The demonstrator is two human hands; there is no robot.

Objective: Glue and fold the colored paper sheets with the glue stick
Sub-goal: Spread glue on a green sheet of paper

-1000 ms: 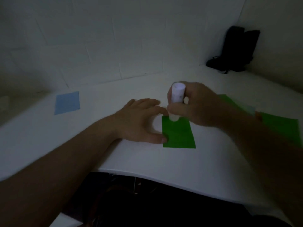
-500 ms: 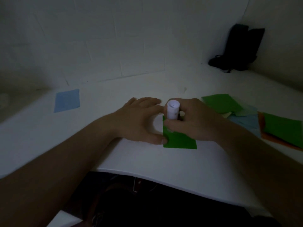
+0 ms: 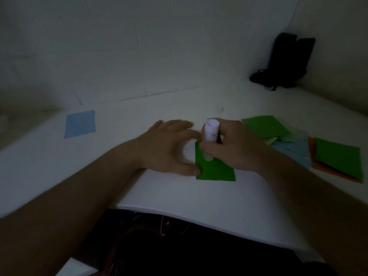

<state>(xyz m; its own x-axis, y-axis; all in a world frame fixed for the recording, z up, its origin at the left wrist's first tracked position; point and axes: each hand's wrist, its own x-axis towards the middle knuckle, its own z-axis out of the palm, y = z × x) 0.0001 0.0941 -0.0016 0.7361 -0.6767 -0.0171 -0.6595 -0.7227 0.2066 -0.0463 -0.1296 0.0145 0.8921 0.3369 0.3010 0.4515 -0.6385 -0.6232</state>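
A small green paper sheet [image 3: 216, 170] lies flat on the white table [image 3: 199, 198] near its front edge. My right hand [image 3: 237, 145] grips a white glue stick [image 3: 210, 134], held almost upright with its lower tip on the sheet's upper left part. My left hand [image 3: 169, 148] lies flat beside it, the thumb pressing the sheet's left edge and the fingers spread on the table behind. Part of the sheet is hidden under my right hand.
A blue sheet [image 3: 80, 123] lies alone at the far left. At the right lies a loose pile of green [image 3: 264, 127], light blue [image 3: 294, 149] and orange [image 3: 326, 172] sheets. A black bag [image 3: 286, 62] stands in the far right corner by the wall.
My right hand has drawn the glue stick nearer and lower over the green sheet, from its far edge toward its left middle. My left hand keeps its hold.
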